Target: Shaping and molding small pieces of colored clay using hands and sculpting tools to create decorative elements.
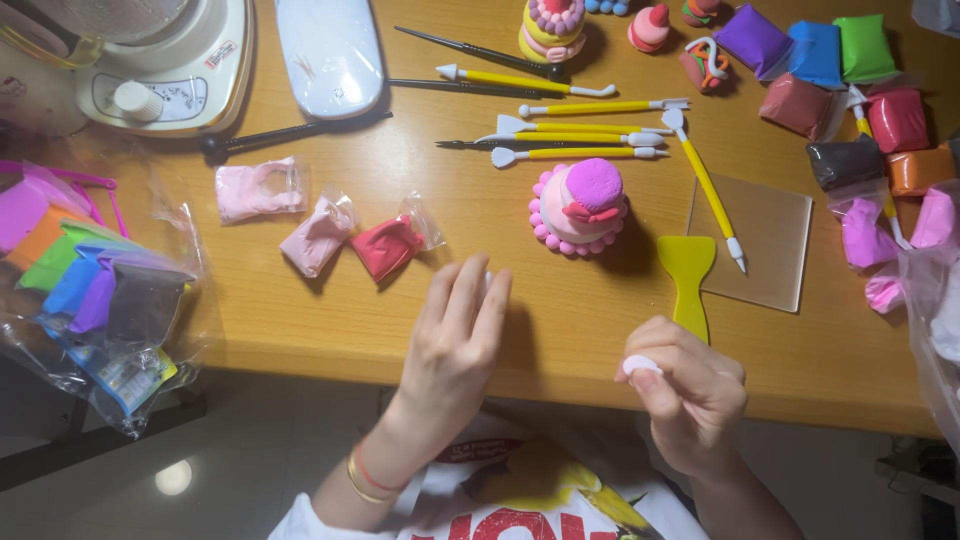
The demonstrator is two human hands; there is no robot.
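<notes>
- At 11 o'clock the white appliance (150,60) runs off the top edge; its upper part is out of view.
- At 9 o'clock the bag of coloured clay packs (90,290) is cut by the left edge.
- At 3 o'clock a clear plastic bag (935,330) leaves the right edge.
- The left hand (455,345) shows its back; whatever its fingers pinch is mostly hidden.
- At 12 o'clock the clay figures (553,25) are cropped.
- Both forearms leave the bottom edge.

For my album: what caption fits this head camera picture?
Right hand pinches white clay beside left hand, near a pink clay cake.
</notes>
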